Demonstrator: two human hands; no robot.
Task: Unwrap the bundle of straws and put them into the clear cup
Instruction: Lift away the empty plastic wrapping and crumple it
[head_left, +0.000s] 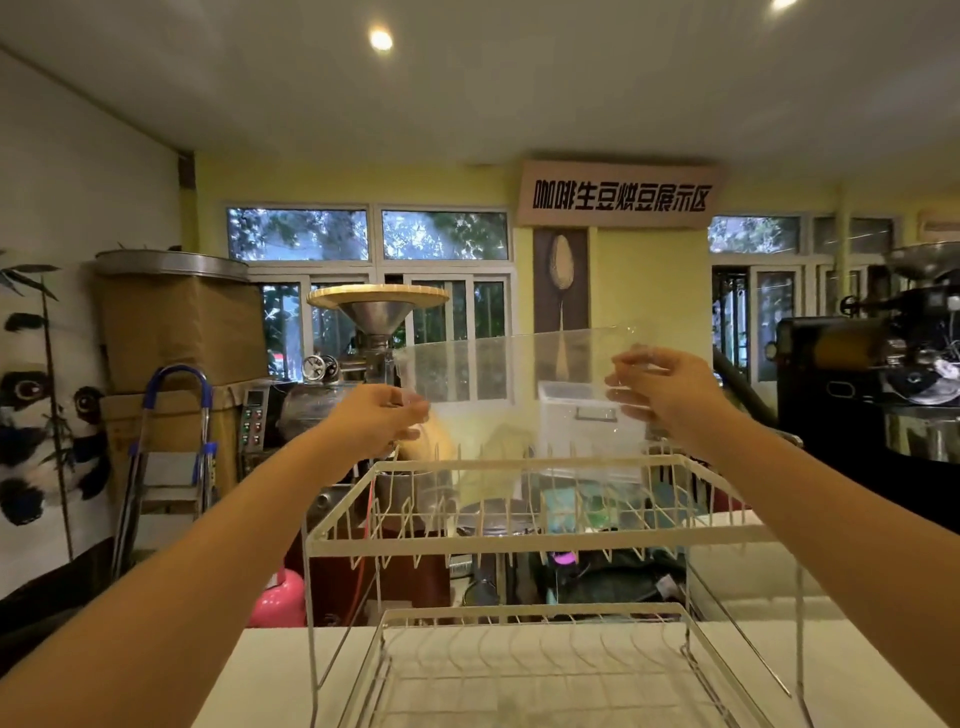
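The person holds both arms out over a white wire dish rack (524, 530) that stands on a pale counter (249, 675). The left hand (379, 415) pinches the 9 o'clock edge of a clear plastic sheet (509, 374), and the right hand (660, 389) grips its 3 o'clock edge. The hands are well apart, so the sheet is stretched flat and raised at about 12 o'clock above the rack, probably to spread it open and keep it off the wires. Whether this sheet is the straws' wrapper cannot be told. Neither the straws nor the clear cup can be made out with any certainty; the task looks barely begun.
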